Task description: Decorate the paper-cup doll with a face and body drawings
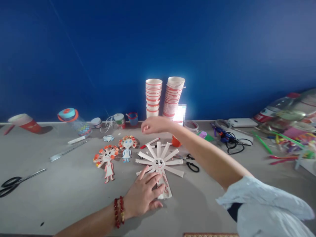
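Note:
My left hand (144, 194), with beaded bracelets at the wrist, lies with its fingers spread on a white paper doll (163, 186). The doll has a drawn face, a ring of plain paper strips around its head and a red-outlined body. Above it, my right hand (156, 125) is raised with curled fingers; whatever they may hold is hidden. Two finished-looking paper dolls, one red-trimmed (108, 166) and one blue-trimmed (127, 149), lie left of my left hand. Scissors (192, 166) lie partly beneath the strips, and a red marker (150, 143) lies beyond them.
Two tall stacks of paper cups (153, 95) stand against the blue wall. At left are other scissors (17, 184), a ruler (70, 149), a clear jar (74, 120) and a tipped cup (27, 123). A glue gun (225, 135), phone-like white box (243, 122) and bottles (274, 107) crowd the right.

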Available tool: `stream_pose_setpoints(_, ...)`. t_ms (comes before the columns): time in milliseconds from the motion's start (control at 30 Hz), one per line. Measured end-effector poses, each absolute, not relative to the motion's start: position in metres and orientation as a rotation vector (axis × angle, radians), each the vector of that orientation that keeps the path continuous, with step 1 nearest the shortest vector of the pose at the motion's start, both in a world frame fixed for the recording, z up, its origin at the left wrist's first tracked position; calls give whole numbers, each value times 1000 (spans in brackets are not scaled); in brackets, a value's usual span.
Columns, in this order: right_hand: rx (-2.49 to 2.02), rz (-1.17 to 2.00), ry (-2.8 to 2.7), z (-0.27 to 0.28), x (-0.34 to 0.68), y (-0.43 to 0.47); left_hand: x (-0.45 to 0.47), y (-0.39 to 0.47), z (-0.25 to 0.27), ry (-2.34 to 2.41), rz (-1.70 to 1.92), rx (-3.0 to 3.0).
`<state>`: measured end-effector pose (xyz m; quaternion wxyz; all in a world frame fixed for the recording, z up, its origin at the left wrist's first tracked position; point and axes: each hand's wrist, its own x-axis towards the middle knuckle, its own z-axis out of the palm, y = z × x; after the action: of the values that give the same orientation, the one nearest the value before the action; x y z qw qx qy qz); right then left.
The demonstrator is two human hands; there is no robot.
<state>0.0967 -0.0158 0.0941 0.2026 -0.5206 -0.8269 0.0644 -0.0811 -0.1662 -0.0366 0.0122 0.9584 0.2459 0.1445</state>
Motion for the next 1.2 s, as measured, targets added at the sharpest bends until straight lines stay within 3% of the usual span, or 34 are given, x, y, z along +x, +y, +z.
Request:
stream_pose_setpoints(300,-1679,420,-2512,112,234,-71,-82,-166,-37,743,413,2959)
stream_pose_setpoints(467,-2142,281,-2243,67,274,-102,-81,-167,-40,775,417,2933)
stream_pose_setpoints(667,-2476,364,-2136,19,292,-120,-80,-167,-37,776,375,2934)
stream_pose_setpoints(900,-2177,539,-1977,0,314,-140,-80,-166,-37,752,441,2958)
stream_pose_setpoints(1200,-1376,1418,-1295,15,262,-185,-80,-165,-43,727,445,2946)
